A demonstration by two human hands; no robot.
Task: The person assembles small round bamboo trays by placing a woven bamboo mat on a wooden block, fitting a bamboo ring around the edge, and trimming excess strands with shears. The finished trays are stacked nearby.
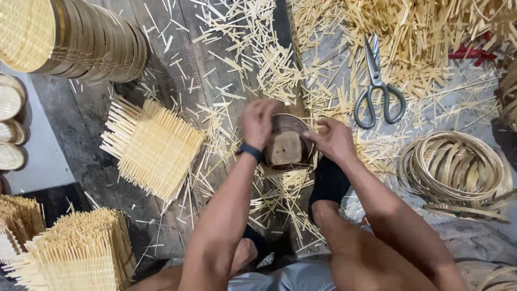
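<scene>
Both hands on the round mold (286,141) at frame centre: left hand (257,123) blurred, fingers curled over rim at 9 o'clock, right hand (332,140) pinching rim at 3. No weave on it yet; mats (153,146) wait at 9, hoops (458,164) at 3, scissors (377,86) at 1.

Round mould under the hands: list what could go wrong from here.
1. Both hands, left hand and right hand, press on the round mould, held only near a socked foot; it might slip.
2. Loose bamboo offcuts surround the bare knees and could prick skin.
3. Scissors lie close to the right hand; a blind reach could meet the blades.
</scene>
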